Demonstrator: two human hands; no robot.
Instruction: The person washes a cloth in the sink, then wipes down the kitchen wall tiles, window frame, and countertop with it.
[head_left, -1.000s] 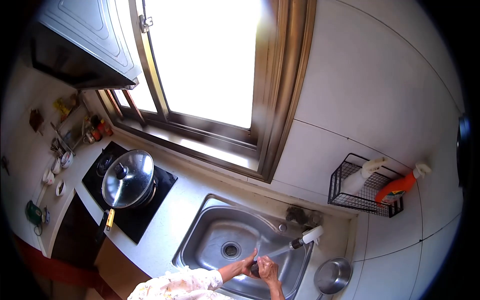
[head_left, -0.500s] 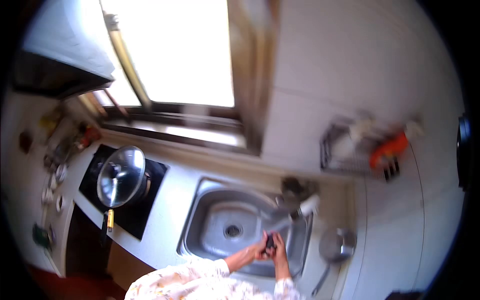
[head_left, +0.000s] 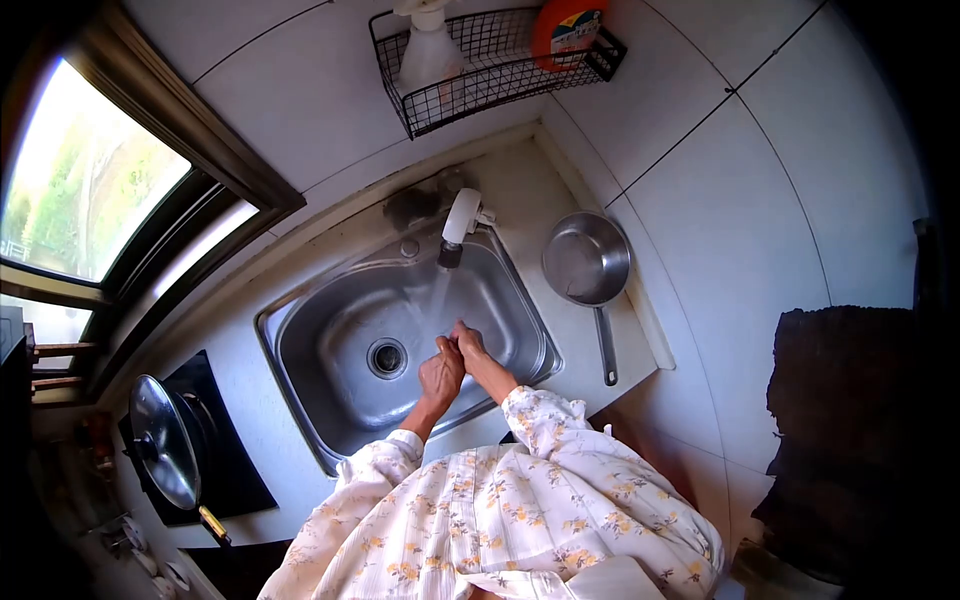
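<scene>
Both of my hands are together over the metal sink [head_left: 330,330], in the stream of water [head_left: 438,298] from the white faucet [head_left: 462,215] with its dark nozzle. My left hand [head_left: 441,372] is closed, its fingers curled in against the other hand. Touching it, my right hand [head_left: 469,347] is closed too, thumb side up. Whatever lies between the palms is hidden by the fingers. Below and left of the faucet, the round drain [head_left: 387,358] shows in the sink's floor.
A steel saucepan [head_left: 587,262] sits on the counter right of the sink. Above hangs a wire rack [head_left: 480,85] with a spray bottle [head_left: 430,55] and an orange bottle [head_left: 568,35]. At left, a glass-lidded pan [head_left: 165,445] stands on the black cooktop [head_left: 245,480].
My view has swung right, towards the sink. A small dark object showed between my hands before; now it is out of sight. My hands are now under running water.
</scene>
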